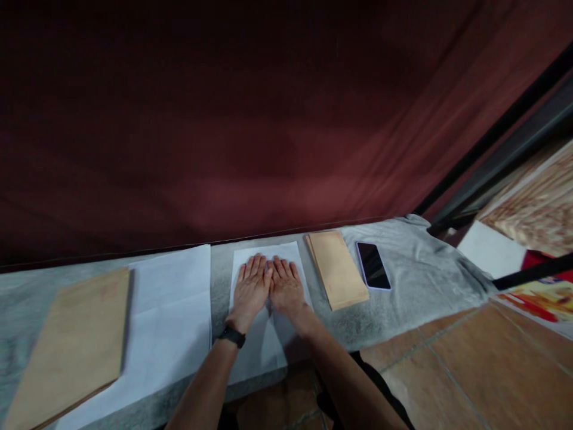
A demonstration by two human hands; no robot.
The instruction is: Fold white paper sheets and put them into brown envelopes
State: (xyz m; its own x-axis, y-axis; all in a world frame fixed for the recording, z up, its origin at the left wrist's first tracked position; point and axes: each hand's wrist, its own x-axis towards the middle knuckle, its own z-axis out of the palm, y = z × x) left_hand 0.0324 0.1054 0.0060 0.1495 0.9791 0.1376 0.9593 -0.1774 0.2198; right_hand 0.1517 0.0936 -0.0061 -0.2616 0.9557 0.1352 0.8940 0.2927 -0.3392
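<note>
A dark red backdrop (268, 149) is rising beyond the table (219, 298), where white paper (255, 355) is lying left of the smaller brown stack (339, 269), its long axis pointing near to far. The left hand (250, 289) and right hand (286, 289), grips released, are apparently smoothing it flat; the next move is probably calling for even pressure.

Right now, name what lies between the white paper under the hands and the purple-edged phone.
Stacked rectangular tan paper on grey cloth, as the head view shows.
</note>
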